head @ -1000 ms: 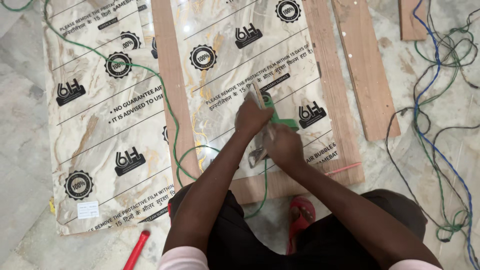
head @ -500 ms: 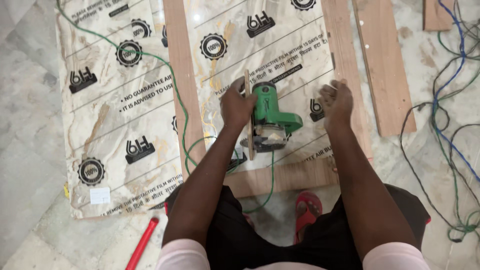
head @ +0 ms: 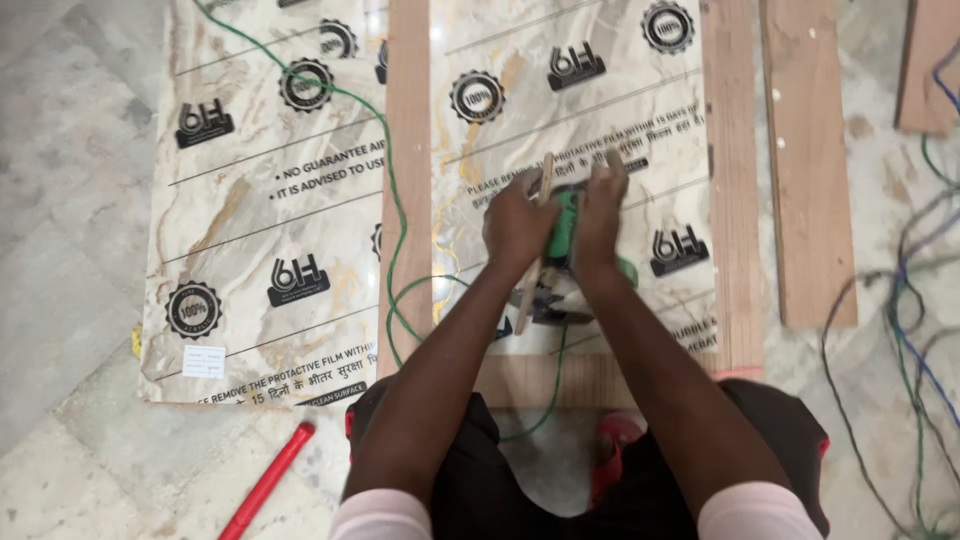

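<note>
Grey stone floor (head: 70, 250) under everything, we're crouched on it looking straight down. Nearest: our dark-clad knees, a red sandal (head: 612, 450) half hidden between them, and a red rod-like tool (head: 266, 482) lying loose on the floor to our left, lower end cut off by the frame. Both forearms run forward to a green power tool (head: 565, 245) sitting on the marble-pattern laminate sheet (head: 560, 130), which lies inside a wooden frame (head: 410, 180), probably so the sheet rests flat and off the floor. Left hand (head: 515, 222) is closed around a thin wooden strip (head: 538, 240) standing against the tool's left side, looks like it serves as a guide or spacer. Right hand (head: 598, 215) is curled over the tool's top with fingers spread down its far side, likely steadying the body. Tool is mostly covered by both hands, plus motion blur, so we can't make out its blade or base, or exactly what kind it is. Green cord (head: 385, 170) loops from the tool leftward and up across the frame rail, kept clear of the working spot. Second laminate sheet (head: 260, 200) lies flat to the left. Further right, a loose plank (head: 808, 160) and a tangle of cables (head: 915, 300), ends out of frame.
</note>
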